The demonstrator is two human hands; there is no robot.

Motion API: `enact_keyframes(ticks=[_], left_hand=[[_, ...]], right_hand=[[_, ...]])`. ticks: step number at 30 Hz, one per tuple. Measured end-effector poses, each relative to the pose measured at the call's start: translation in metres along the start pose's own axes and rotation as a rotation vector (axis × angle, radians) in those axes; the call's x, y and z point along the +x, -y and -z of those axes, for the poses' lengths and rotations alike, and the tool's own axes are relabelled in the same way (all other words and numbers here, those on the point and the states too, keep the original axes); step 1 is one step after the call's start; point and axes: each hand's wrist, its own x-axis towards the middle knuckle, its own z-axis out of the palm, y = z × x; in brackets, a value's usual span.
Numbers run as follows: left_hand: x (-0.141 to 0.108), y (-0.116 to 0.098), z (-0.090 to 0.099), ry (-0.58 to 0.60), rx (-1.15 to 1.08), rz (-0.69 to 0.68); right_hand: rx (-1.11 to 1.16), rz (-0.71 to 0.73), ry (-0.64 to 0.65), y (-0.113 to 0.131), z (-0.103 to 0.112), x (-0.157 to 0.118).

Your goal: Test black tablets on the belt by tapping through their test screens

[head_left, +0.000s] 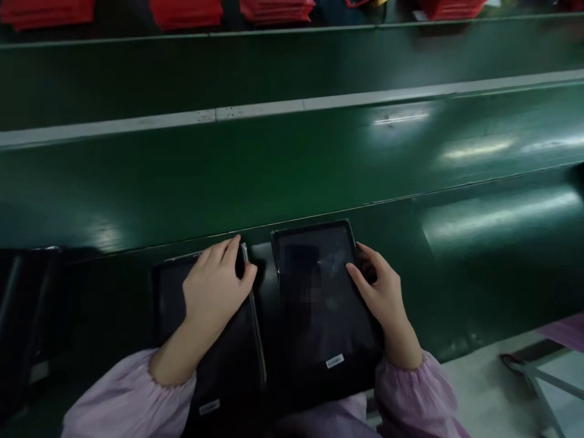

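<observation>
Two flat black tablet-like panels lie side by side in front of me, each with a small white label near its lower edge. My right hand (379, 286) grips the right edge of the right panel (319, 316), thumb on its glossy face and fingers at the side, partly hidden. Across the upper part of the left panel (228, 365) rests my left hand (216, 283), its fingers extended and the thumb apart, near the panel's right edge. A narrow dark gap separates the two panels.
A green work surface (274, 176) with a pale strip (260, 108) runs across the view. Beyond it sit several stacks of red items, one stack (186, 13) at left of centre. Dark objects (27, 316) stand at far left; a metal frame (541, 389) shows lower right.
</observation>
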Motion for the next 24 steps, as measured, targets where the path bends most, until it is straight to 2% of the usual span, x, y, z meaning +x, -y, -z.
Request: enact_keyframes(ticks=[4, 7, 9, 11, 13, 15, 18, 20, 24], left_hand=[[0.001, 0.000, -0.001, -0.001, -0.004, 0.012], [0.003, -0.001, -0.001, 0.039, -0.033, -0.021], [0.006, 0.000, -0.002, 0.079, -0.057, -0.045], [0.009, 0.001, -0.004, 0.092, -0.050, -0.044], [0.009, 0.002, -0.005, 0.101, -0.046, -0.046], [0.009, 0.002, -0.004, 0.117, -0.056, -0.062], [0.009, 0.003, -0.003, 0.138, -0.072, -0.096], [0.010, 0.005, -0.001, 0.150, -0.072, -0.114], [0.012, 0.006, 0.004, 0.185, -0.074, -0.132]], right_hand=[[-0.134, 0.081, -0.030, -0.003, 0.000, 0.000], [-0.340, 0.248, -0.218, 0.003, -0.006, -0.010], [-0.453, 0.407, -0.281, 0.010, -0.016, -0.025], [-0.472, 0.585, -0.208, 0.019, -0.031, -0.046], [-0.450, 0.689, -0.093, 0.027, -0.052, -0.071], [-0.466, 0.660, -0.054, 0.033, -0.073, -0.093], [-0.521, 0.581, -0.092, 0.036, -0.096, -0.110], [-0.536, 0.601, -0.110, 0.034, -0.100, -0.114], [-0.547, 0.659, -0.141, 0.028, -0.095, -0.123]])
